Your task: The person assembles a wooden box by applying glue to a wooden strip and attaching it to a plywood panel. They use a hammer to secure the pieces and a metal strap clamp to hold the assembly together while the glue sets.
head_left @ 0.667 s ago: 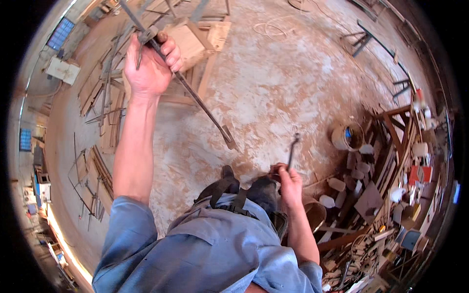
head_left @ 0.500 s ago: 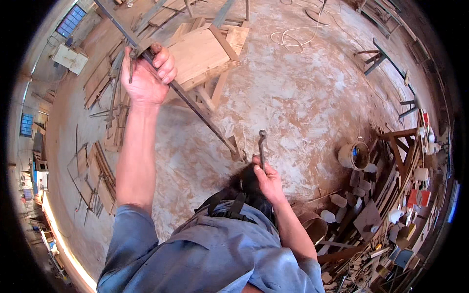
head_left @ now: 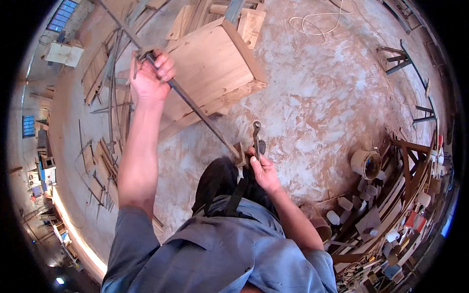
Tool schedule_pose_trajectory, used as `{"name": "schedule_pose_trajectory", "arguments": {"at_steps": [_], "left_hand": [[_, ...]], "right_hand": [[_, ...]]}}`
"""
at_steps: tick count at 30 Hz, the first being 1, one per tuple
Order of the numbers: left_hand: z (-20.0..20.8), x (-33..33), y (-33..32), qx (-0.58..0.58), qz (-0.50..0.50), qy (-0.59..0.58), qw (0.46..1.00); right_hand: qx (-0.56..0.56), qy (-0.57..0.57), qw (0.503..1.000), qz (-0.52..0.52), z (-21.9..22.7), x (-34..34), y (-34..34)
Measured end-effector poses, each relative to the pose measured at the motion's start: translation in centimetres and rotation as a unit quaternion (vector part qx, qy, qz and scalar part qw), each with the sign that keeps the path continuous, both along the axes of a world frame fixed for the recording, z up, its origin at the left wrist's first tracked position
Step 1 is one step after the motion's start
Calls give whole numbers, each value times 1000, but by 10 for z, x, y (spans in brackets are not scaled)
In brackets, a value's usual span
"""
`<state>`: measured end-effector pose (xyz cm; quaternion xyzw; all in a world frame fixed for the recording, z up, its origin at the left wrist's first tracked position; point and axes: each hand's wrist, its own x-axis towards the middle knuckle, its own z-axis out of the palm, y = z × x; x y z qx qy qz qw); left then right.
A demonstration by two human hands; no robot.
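My left hand is closed round a long metal bar clamp, near its sliding jaw and screw handle. The bar slants from the upper left down toward my body. Its lower end carries a block-like jaw beside my right hand. That hand is closed on a dark ring wrench, ring end up. Whether its fingers also touch the clamp jaw I cannot tell. Beyond the clamp sits a pale wooden panel piece with a thick edge, partly behind the bar and my left hand.
Wooden pieces and metal bars lie along the left. To the right stand a bucket and a heap of offcuts and plastic bottles. A pale cable coils on the floor ahead, with a dark metal stand farther right.
The wooden panel looks larger and closer, and the floor things have shifted in view. Clamp and wrench remain in my hands; the clamp's lower jaw and the wrench are now closer together.
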<state>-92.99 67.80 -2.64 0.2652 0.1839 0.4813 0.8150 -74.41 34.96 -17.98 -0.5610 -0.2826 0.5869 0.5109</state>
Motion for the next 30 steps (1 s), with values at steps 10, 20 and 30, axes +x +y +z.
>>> {"name": "schedule_pose_trajectory", "arguments": {"at_steps": [10,20,30], "left_hand": [[-87,-13,111,-131,16,23,991],[-126,-14,129,-82,13,249,965],[-136,-13,158,10,-37,480,876]], "right_hand": [[-81,1,990,-117,-2,-66,77],[-142,-49,976,-161,-7,-93,127],[-159,-100,972,-143,11,-79,151]]}}
